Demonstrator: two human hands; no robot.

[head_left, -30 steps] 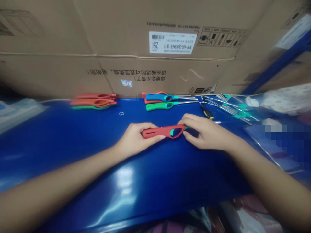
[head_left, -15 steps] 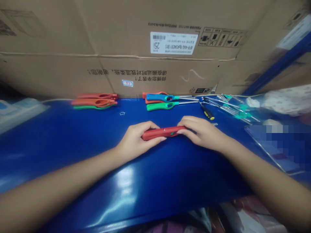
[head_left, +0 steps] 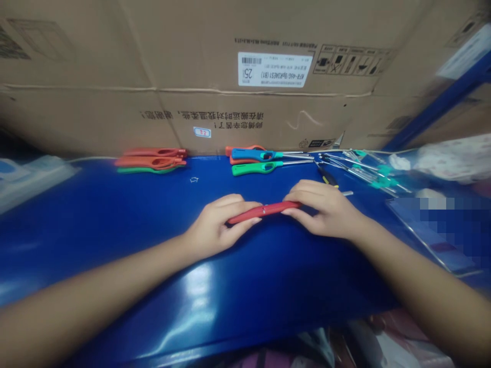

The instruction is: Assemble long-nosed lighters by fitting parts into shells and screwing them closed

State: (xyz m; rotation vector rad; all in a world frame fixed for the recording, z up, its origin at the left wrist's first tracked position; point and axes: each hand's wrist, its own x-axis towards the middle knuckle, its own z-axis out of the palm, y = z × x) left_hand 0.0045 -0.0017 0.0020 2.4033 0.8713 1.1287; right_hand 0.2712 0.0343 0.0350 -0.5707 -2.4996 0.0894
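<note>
Left hand point(head_left: 213, 222) and right hand point(head_left: 326, 210) pinch opposite ends of a red handle point(head_left: 273, 209), its narrow edge turned to my camera, over the blue worktop point(head_left: 123, 220) near the middle of my view. Farther back I see a blue lighter point(head_left: 247, 154) beside a green lighter point(head_left: 251, 168), and just past the right hand a black-and-yellow screwdriver point(head_left: 329, 179), partly hidden.

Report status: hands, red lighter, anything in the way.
Left hand gripping red lighter, right hand farther along it. Lighter turned edge-on to camera. Possible obstruction: black-and-yellow screwdriver just beyond right hand.
</note>
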